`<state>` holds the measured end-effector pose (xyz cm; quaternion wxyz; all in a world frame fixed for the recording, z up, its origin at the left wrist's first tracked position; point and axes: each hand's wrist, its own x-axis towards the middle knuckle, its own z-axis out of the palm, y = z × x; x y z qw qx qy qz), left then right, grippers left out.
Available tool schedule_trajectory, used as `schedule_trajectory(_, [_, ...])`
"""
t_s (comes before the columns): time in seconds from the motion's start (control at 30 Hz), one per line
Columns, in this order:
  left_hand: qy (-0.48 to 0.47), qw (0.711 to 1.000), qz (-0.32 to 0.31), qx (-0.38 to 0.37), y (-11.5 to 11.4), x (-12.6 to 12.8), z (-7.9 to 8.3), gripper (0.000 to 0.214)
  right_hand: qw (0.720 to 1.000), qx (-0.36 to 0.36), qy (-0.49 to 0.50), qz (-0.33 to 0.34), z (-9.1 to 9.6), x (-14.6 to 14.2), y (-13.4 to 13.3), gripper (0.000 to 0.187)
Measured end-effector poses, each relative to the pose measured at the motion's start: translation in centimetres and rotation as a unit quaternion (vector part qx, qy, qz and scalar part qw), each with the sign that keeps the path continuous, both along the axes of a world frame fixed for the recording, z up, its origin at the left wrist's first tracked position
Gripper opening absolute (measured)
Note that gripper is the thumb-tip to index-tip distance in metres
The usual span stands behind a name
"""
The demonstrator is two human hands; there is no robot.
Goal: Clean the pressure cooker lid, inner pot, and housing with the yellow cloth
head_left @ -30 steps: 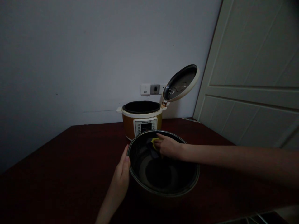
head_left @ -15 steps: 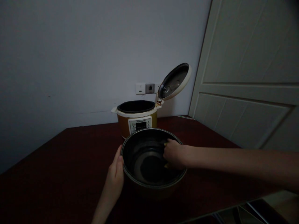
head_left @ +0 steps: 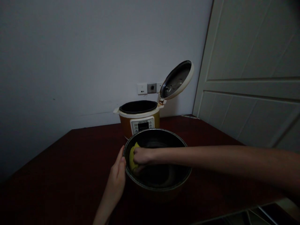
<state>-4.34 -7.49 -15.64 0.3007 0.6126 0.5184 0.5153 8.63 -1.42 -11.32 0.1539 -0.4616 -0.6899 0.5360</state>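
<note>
A dark, round inner pot [head_left: 161, 175] stands on the table in front of the rice cooker. My left hand [head_left: 118, 172] grips its left rim, thumb near the edge and fingers along the outer wall. Inside the pot, my right hand [head_left: 142, 157] is closed on a yellow cloth [head_left: 134, 159] and presses it against the left inner wall. My right forearm crosses over the pot's right rim. Part of the cloth is hidden under my fingers.
The rice cooker [head_left: 124, 123], orange with a white rim, stands behind the pot with its lid [head_left: 189, 75] raised to the right. Wall sockets [head_left: 142, 89] are behind it. The dark red table [head_left: 77, 162] meets the wall; a white panelled door [head_left: 246, 93] is at right.
My right hand has swept the yellow cloth from the pot's right inner side to its left inner side. My left hand keeps its grip on the rim.
</note>
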Motion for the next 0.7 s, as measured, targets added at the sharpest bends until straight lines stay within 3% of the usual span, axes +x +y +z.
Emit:
schedule_trajectory(0.1, [0.01,1.0,-0.016,-0.009,0.0,-0.3,0.1,0.061,0.997,-0.057,0.037,-0.045,1.1,0.4,1.7,0.027])
schedule_trajectory(0.23, [0.012,1.0,-0.025,-0.014,-0.1,-0.4,0.4,0.06,0.975,-0.121,0.132,-0.132,1.8,2.8,2.3,0.022])
schedule_trajectory(0.43, [0.018,0.999,-0.032,-0.004,-0.3,-0.4,0.5,0.059,0.957,0.001,0.155,-0.245,0.8,2.4,1.8,0.021])
schedule_trajectory(0.5, [0.022,0.999,-0.033,-0.003,-0.2,-0.5,0.4,0.059,0.96,0.062,0.136,-0.236,1.0,1.4,1.6,0.022])
schedule_trajectory(0.57, [0.022,0.999,-0.03,-0.004,-0.2,-0.5,0.3,0.059,0.972,0.088,0.118,-0.184,1.6,0.7,1.1,0.022])
schedule_trajectory(0.7, [-0.007,1.0,-0.023,-0.002,-0.3,-0.1,0.3,0.059,0.995,-0.021,0.093,-0.037,2.0,0.7,-0.8,0.02])
